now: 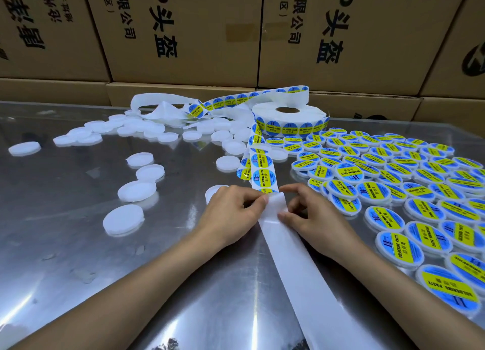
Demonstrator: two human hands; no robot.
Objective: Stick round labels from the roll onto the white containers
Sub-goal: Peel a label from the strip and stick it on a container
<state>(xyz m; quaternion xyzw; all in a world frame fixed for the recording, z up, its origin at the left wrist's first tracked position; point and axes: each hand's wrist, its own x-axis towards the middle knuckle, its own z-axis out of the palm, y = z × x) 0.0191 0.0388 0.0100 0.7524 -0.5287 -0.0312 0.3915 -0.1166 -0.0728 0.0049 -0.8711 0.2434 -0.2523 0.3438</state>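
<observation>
A roll of round blue-and-yellow labels (287, 118) lies at the back of the metal table (78, 244). Its strip (262, 171) runs toward me and bends at my hands, and bare white backing (296, 265) trails off the near edge. My left hand (233, 213) pinches the strip at the bend from the left. My right hand (307, 213) pinches it from the right with thumb and forefinger. Plain white containers (136, 189) lie scattered on the left; one (212, 192) sits partly hidden behind my left hand. Several labelled containers (388, 174) fill the right side.
Stacked cardboard boxes (183, 34) printed with black characters wall off the back of the table. Loose used backing (162, 108) is heaped at the back centre behind a pile of plain containers (147, 129). Bare reflective tabletop lies at the front left.
</observation>
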